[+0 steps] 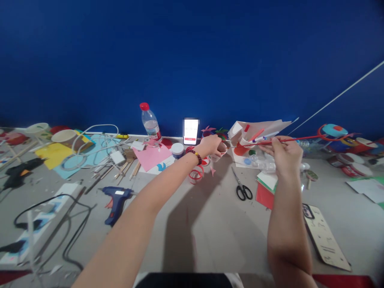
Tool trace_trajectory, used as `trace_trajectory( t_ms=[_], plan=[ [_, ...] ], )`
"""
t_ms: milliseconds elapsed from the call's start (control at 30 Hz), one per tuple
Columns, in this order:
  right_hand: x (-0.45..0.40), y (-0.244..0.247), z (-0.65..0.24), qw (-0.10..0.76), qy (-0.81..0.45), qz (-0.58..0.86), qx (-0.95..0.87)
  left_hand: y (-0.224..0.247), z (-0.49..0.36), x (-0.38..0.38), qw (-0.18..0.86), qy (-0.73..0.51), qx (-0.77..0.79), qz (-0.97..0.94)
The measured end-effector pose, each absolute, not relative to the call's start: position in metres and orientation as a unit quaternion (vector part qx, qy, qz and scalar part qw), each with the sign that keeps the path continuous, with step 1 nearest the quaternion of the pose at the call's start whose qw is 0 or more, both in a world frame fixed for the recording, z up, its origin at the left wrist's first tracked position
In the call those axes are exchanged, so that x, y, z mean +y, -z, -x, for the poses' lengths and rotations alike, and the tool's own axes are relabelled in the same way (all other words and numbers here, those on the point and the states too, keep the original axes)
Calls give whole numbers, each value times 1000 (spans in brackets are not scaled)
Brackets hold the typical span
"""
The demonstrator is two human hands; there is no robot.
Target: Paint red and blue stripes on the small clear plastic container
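My left hand point(211, 145), with a beaded bracelet at the wrist, reaches forward over the desk. Its fingers are closed around a small paper cup point(222, 149) with pink paper pieces on it. To the right, my right hand point(283, 153) pinches a long thin red stick point(306, 138) held almost level. One end of the stick points at the cup; whether they touch is unclear. Red paper rings point(196, 175) lie below my left hand. Black-handled scissors point(243, 192) rest between my two arms.
A blue glue gun point(117, 202) and a white power strip point(45, 224) with cables lie at left. Behind stand a red-capped bottle point(151, 125) and a lit phone point(191, 132). A cup of markers point(241, 148) stands behind the stick. Another phone point(326, 238) lies right.
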State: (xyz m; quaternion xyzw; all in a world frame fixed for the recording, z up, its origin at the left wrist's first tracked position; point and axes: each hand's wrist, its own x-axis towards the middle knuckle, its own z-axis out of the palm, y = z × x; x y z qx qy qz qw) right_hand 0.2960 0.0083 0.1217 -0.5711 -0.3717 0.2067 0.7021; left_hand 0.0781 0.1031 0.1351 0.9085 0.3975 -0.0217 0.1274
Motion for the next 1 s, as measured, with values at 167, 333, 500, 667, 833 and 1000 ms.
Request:
trace_trajectory(
  t_ms=[167,333,500,667,833,1000],
  plan=[
    [15,-114,-294,718,-227,554,-354,-135,-80,104,120,26,398,-909],
    [21,-105,-296,696,-213,584,-360,-133,-82,107,112,33,395,-911],
    [21,-102,-301,659,-190,623,-377,-129,-83,110,113,32,395,-911],
    [19,-103,-302,655,-196,624,-380,-127,-85,111,118,32,397,-910],
    [17,-105,-299,660,-189,624,-373,-127,-85,111,115,32,393,-912],
    [14,-108,-300,664,-188,627,-362,-130,-83,109,117,36,398,-909]
  ],
)
